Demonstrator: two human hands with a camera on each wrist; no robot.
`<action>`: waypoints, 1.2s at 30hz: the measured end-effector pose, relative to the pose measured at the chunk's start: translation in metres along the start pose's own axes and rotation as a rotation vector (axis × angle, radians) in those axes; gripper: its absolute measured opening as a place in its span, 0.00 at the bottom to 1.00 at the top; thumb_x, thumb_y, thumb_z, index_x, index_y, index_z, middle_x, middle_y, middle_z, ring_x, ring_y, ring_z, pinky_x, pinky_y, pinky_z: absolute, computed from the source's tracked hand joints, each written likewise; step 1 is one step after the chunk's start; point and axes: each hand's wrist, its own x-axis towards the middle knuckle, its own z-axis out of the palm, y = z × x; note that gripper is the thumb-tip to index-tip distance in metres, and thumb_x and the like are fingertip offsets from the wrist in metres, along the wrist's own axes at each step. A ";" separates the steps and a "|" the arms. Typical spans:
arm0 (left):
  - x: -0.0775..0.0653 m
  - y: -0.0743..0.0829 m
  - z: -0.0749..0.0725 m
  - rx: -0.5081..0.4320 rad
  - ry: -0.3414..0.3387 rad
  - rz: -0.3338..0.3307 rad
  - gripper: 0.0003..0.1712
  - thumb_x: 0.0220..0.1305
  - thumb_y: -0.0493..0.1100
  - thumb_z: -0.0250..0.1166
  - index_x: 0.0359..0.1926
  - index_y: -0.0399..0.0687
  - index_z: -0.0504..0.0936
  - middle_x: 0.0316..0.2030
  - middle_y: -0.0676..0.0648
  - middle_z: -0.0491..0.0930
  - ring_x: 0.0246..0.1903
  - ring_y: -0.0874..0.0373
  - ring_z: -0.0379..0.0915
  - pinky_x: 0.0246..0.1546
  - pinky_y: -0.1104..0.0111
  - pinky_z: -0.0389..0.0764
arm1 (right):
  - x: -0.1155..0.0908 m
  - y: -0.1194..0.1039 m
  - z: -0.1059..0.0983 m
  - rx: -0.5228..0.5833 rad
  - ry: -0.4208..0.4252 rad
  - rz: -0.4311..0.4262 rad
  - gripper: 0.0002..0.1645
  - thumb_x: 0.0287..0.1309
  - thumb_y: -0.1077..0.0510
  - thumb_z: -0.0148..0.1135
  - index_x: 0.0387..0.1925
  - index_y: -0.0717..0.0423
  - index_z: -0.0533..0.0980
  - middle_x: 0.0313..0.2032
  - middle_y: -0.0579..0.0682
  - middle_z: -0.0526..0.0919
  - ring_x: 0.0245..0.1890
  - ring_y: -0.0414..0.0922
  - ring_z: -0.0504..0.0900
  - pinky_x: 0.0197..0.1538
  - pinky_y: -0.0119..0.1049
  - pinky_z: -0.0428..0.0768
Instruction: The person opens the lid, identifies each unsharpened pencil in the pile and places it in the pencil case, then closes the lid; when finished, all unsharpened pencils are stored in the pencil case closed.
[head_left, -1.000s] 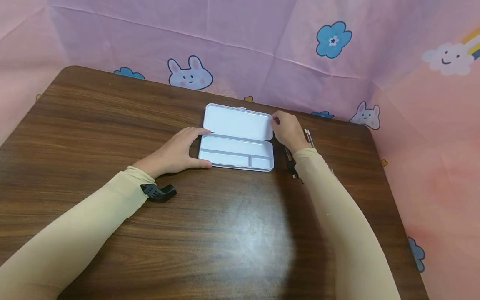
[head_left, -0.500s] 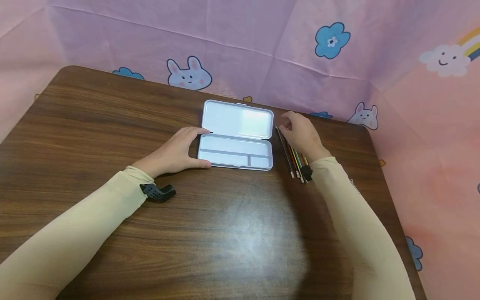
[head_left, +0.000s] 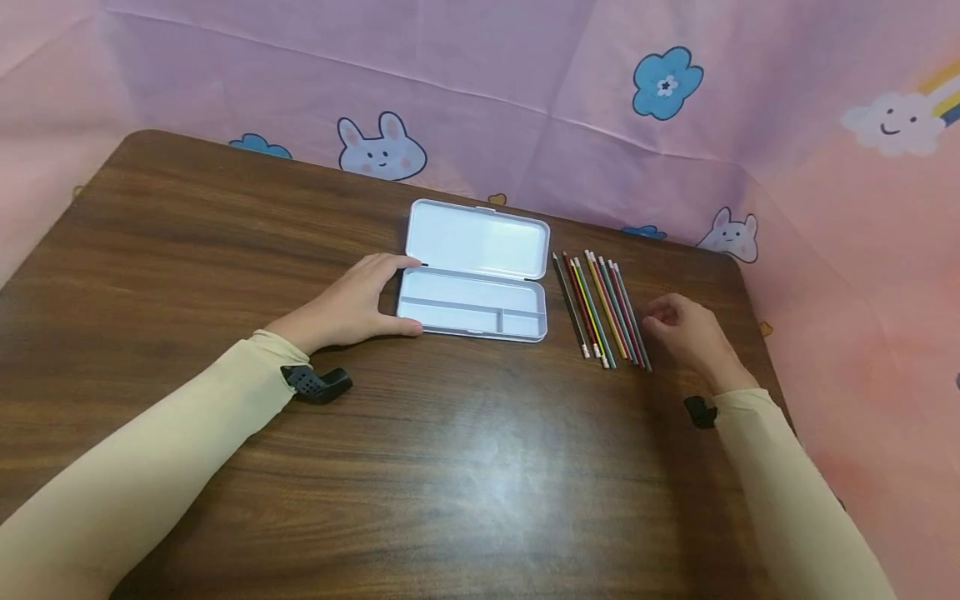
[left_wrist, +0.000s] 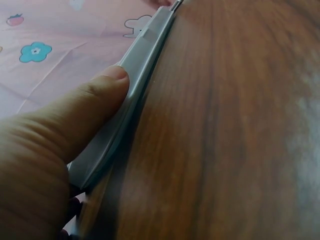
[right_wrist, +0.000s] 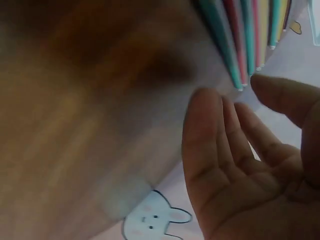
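Note:
A white pencil case point(head_left: 476, 239) lies on the table with its lid folded back; its lower tray has compartments with nothing in them. My left hand point(head_left: 352, 304) holds the case's left end, thumb at the front edge and fingers near the hinge. In the left wrist view the thumb presses the case's side point(left_wrist: 142, 65). Several pencils point(head_left: 590, 311) of different colours lie side by side to the right of the case, erasers mostly toward me. Just right of them hovers my right hand point(head_left: 693, 333), fingers loosely bent and holding nothing, as the right wrist view also shows.
The brown wooden table point(head_left: 420, 467) reaches back to a pink and purple cloth wall point(head_left: 480, 67) printed with bunnies and flowers. A black strap point(head_left: 318, 385) is on the left wrist, another strap point(head_left: 701, 412) on the right.
My right hand has left the lid's right corner, passed over the pencils and moved right and toward me, uncovering them. The lid leans slightly farther back. My left hand stays put.

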 end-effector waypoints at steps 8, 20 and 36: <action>0.000 0.002 -0.001 -0.004 -0.001 0.006 0.58 0.54 0.70 0.75 0.78 0.52 0.61 0.77 0.45 0.60 0.77 0.45 0.51 0.73 0.42 0.59 | -0.002 0.008 0.009 0.132 -0.064 0.032 0.22 0.75 0.54 0.59 0.61 0.66 0.74 0.51 0.66 0.82 0.42 0.52 0.86 0.43 0.42 0.88; 0.000 0.002 -0.001 -0.006 -0.005 0.009 0.58 0.55 0.71 0.74 0.78 0.53 0.61 0.76 0.45 0.60 0.77 0.45 0.51 0.73 0.43 0.60 | 0.004 0.006 0.013 0.082 -0.036 0.021 0.22 0.72 0.57 0.62 0.58 0.68 0.74 0.49 0.68 0.82 0.38 0.51 0.87 0.40 0.42 0.89; -0.001 0.003 -0.002 -0.004 -0.007 0.014 0.58 0.55 0.70 0.75 0.78 0.51 0.61 0.76 0.44 0.60 0.77 0.44 0.51 0.74 0.43 0.58 | 0.003 0.004 0.015 -0.072 -0.001 0.009 0.19 0.71 0.57 0.60 0.55 0.67 0.77 0.47 0.66 0.84 0.42 0.55 0.83 0.41 0.44 0.82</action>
